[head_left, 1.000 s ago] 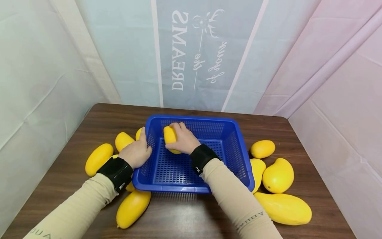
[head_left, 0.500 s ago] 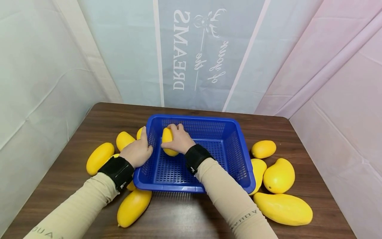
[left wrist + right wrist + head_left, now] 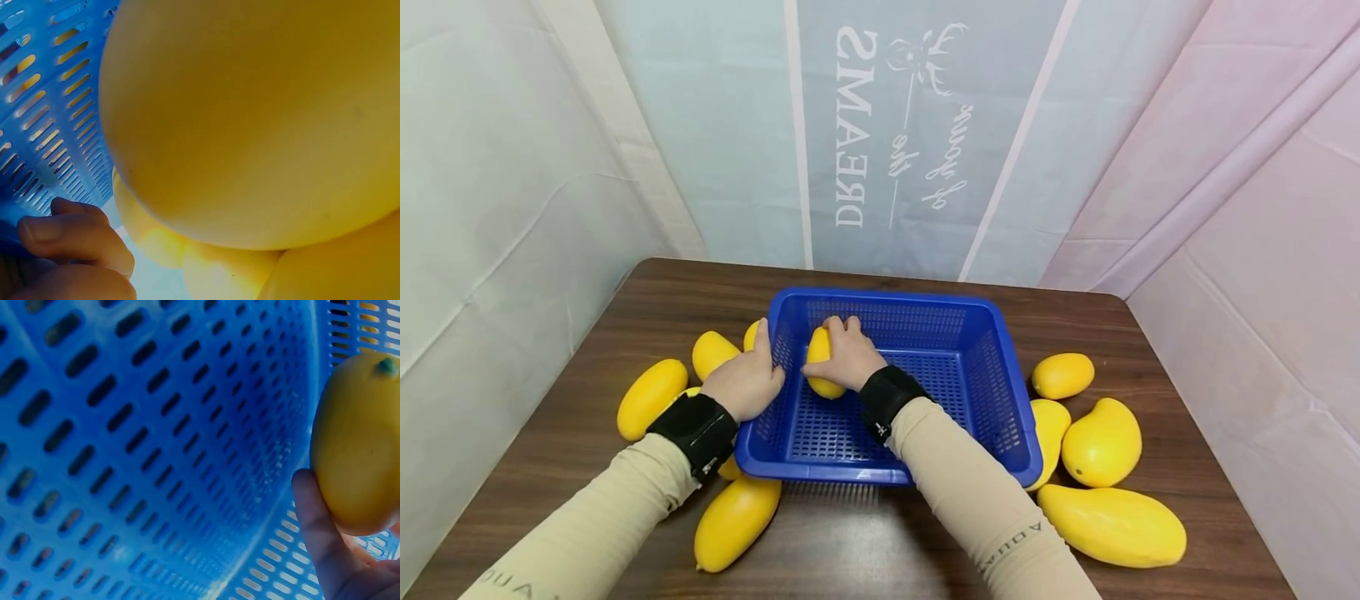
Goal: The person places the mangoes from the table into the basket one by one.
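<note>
A blue slotted plastic basket [image 3: 880, 477] stands mid-table. My left hand [image 3: 747, 383] grips its left rim, thumb on the inner side and index finger along the rim. In the left wrist view, curled fingers [image 3: 78, 240] show against the outer wall, beside a large yellow fruit [image 3: 250, 125]. Inside the basket, toward its left, my right hand [image 3: 853, 357] holds a yellow mango [image 3: 822, 358]. The right wrist view shows this mango [image 3: 359, 447] with a green stem spot and a finger along its side. I cannot tell whether it touches the basket floor.
Several yellow fruits lie left of the basket, among them one oblong fruit [image 3: 651, 400] and one near the front [image 3: 737, 523]. On the right are a small oval mango [image 3: 1063, 375], a round mango [image 3: 1102, 442] and a long papaya-like fruit [image 3: 1112, 525]. Fabric walls surround the brown table [image 3: 850, 550].
My right hand has moved slightly left and down toward the front inside the basket, carrying the mango. My left hand keeps its grip on the rim.
</note>
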{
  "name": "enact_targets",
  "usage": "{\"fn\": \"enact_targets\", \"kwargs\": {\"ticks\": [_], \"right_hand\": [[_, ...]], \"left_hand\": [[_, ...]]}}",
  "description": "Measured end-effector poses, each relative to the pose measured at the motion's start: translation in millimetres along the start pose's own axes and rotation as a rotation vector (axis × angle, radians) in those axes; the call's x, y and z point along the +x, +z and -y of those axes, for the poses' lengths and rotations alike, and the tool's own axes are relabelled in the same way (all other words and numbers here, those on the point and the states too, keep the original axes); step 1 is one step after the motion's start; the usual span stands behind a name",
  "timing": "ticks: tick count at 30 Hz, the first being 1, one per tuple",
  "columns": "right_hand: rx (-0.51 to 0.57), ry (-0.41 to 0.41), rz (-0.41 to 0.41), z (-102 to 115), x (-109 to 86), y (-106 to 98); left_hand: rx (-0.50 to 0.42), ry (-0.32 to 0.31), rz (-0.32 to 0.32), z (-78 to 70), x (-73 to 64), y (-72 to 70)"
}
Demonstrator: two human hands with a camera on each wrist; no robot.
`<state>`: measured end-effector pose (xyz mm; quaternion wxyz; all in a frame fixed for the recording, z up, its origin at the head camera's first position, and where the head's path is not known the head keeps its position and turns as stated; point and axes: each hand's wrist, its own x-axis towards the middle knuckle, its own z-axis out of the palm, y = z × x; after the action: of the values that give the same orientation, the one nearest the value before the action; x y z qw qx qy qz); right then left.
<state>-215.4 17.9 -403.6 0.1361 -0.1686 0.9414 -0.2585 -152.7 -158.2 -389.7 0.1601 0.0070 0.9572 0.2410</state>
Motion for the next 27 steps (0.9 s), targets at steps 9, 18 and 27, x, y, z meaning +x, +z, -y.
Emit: {"fn": "enact_targets", "kwargs": {"ticks": [9, 18, 27], "right_hand": [[-0.027, 0.007, 0.017, -5.1, 2.0, 5.9], [-0.031, 0.011, 0.019, -6.7, 2.0, 7.3], [-0.029, 0.018, 0.035, -6.6, 1.6, 6.0]], "left_hand": [[-0.015, 0.002, 0.001, 0.5, 0.3, 0.2], [-0.025, 0.002, -0.001, 2.2, 1.2, 1.7], [-0.026, 0.008, -0.005, 1.8, 0.4, 0.4]]}}
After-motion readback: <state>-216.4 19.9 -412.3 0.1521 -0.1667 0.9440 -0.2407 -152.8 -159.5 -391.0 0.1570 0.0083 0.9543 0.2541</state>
